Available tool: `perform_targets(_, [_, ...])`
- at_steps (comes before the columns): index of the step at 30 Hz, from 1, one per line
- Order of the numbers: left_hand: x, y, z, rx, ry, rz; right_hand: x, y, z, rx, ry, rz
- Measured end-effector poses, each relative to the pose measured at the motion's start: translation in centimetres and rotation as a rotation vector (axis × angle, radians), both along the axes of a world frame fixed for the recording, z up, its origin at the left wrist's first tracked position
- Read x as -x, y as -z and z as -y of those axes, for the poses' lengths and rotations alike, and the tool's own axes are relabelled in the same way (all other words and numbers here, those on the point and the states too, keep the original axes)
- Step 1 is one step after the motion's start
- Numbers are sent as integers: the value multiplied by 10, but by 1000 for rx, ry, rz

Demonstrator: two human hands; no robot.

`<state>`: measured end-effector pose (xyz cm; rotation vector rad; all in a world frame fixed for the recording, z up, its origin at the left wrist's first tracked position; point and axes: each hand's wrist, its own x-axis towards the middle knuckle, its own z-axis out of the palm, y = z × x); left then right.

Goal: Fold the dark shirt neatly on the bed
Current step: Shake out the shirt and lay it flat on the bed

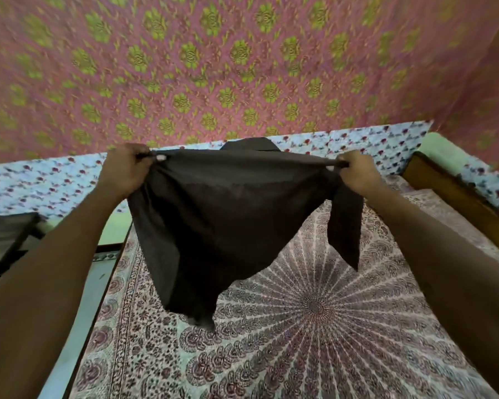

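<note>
1. Dark shirt is held in the air above the bed, stretched taut along its top edge between both hands. No part of it visibly rests on the bedcover.
2. Left hand: fingers curled round the top edge at one end, bunching the cloth. Fingertips face away from the camera; exact pinch point not visible.
3. Right hand: fingers curled round the other end of the same edge. Thumb position unclear.
4. Collar pokes up behind the taut edge, only partly seen.
5. One sleeve hangs below the right hand. The other sleeve cannot be made out; cloth under the left hand is bunched.
6. Shirt's lower part drapes to a point, hiding the bedcover behind it.
7. Bedcover carries a radial mandala print; its centre shows to the right of the hanging cloth.
8. Pink curtain with green motifs fills the upper frame, motion-blurred. A pale floral cloth band runs under it.
9. Wooden bed frame at right, cut off by the frame edge. Dark object at far left is blurred, unidentifiable.
</note>
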<state>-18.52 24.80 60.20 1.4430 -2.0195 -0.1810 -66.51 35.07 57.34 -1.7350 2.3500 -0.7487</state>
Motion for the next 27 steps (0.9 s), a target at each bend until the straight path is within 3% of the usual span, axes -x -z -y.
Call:
perform_targets(4, [3,-2,0,-5,114,-37,22,-10,-17,64,80,-13])
perform_targets(9, [9,18,-4,4,-185,-270,12,-22,-34,-77,-104,-93])
perform_targets(13, [10,28,-12,9,-100,-100,17,-25,-43,46,116,-87])
perform_targets(17, [16,22,-21,26,-176,-215,26,-29,-50,-61,18,-76])
perform_targets(20, [17,23,-32,6,-104,-148,45,-33,-57,40,95,-4])
perform_targets(23, [27,20,-49,35,-138,-124,55,-34,-73,-28,-41,-18])
perform_targets(27, [38,32,-86,14,-87,-137,77,-18,-98,-74,-54,-13])
